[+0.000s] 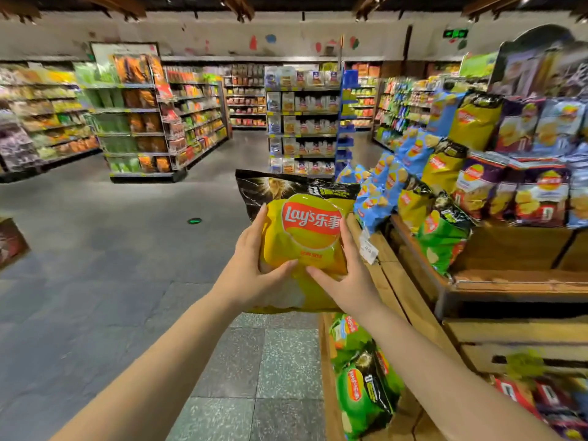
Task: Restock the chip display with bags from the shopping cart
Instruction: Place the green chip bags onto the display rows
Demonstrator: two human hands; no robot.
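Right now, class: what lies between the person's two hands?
The head view shows the yellow chip bag between them: the left hand grips its left side, the right hand its right, with the thumbs nearly meeting across its front.

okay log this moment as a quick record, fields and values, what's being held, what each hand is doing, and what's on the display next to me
held item: yellow chip bag, upright, logo facing the camera
left hand: left hand grips the bag's left side, thumb across the front
right hand: right hand grips the bag's right side
display: wooden chip display to the right
display stock: blue bags, yellow bags, purple bags, green bags
lower tier: green bags
shopping cart: not in view
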